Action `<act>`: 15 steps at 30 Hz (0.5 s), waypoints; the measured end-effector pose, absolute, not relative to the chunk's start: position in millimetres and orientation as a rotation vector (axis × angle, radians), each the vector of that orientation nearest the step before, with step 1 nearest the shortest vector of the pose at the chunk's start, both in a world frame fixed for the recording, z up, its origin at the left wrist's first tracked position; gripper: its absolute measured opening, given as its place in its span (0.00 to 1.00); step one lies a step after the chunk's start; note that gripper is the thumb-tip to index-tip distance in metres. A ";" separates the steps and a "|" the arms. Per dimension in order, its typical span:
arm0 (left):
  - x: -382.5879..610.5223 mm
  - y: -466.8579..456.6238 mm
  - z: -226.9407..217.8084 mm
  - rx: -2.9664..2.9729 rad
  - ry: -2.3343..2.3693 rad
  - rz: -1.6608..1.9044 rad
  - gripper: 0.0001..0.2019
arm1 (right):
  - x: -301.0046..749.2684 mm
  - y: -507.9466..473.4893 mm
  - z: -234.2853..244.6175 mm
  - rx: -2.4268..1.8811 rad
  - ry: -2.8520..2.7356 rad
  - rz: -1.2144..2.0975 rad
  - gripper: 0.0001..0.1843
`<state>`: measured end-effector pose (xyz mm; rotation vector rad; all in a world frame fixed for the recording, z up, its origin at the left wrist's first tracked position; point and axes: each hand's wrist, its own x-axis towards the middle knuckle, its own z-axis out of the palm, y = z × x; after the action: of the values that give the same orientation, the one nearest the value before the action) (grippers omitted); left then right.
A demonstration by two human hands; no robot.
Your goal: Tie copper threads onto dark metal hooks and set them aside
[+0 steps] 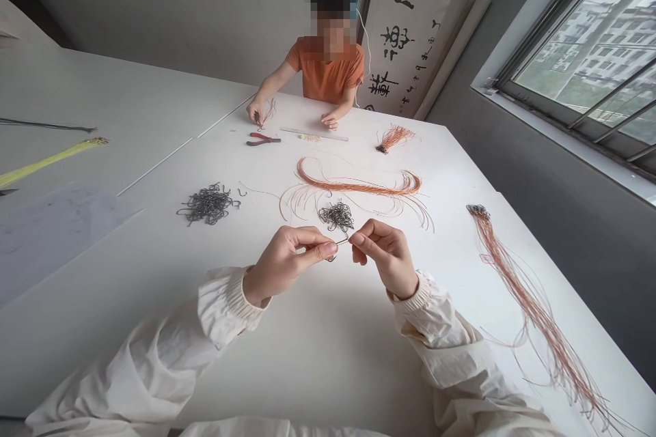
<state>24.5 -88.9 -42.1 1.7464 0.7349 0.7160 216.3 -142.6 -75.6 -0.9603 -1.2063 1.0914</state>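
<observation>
Fingertips of the left hand [287, 256] and right hand [384, 256] pinch one hook [341, 242], perhaps with a strand, just before the small hook pile [336, 216]. Right of that pile lies a finished bundle [533, 300]. Beyond it loose copper strands [359, 186] wait, so much seems left.

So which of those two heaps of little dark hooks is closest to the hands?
The smaller heap, just beyond the left hand and right hand pinching one hook, by the orange threads. The bigger heap lies farther off to the left.
</observation>
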 end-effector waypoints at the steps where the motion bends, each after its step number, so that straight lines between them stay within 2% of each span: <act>1: 24.3 -88.8 -42.2 1.748 0.737 0.714 0.12 | 216.5 -142.8 -75.8 -0.957 -1.205 1.089 0.12; 4: 23.4 -88.8 -42.4 1.754 0.740 0.720 0.11 | 218.8 -142.0 -75.0 -0.902 -1.177 1.088 0.12; 7: 22.7 -90.4 -43.0 1.766 0.734 0.755 0.10 | 220.5 -137.7 -74.6 -0.813 -1.110 1.179 0.18; 11: 23.9 -97.2 -44.6 1.789 0.687 0.854 0.09 | 205.0 -132.8 -84.9 -0.731 -1.120 1.672 0.29; 13: 25.3 -103.2 -43.4 1.801 0.636 0.896 0.07 | 190.8 -132.7 -94.5 -0.727 -1.143 1.839 0.28; 15: 25.9 -111.6 -39.6 1.776 0.551 0.856 0.06 | 180.0 -132.5 -103.4 -0.816 -1.111 1.767 0.24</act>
<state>25.9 -111.6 -39.6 1.7755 0.5509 0.8560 180.0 -132.5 -103.4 -0.8165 -1.1111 1.7668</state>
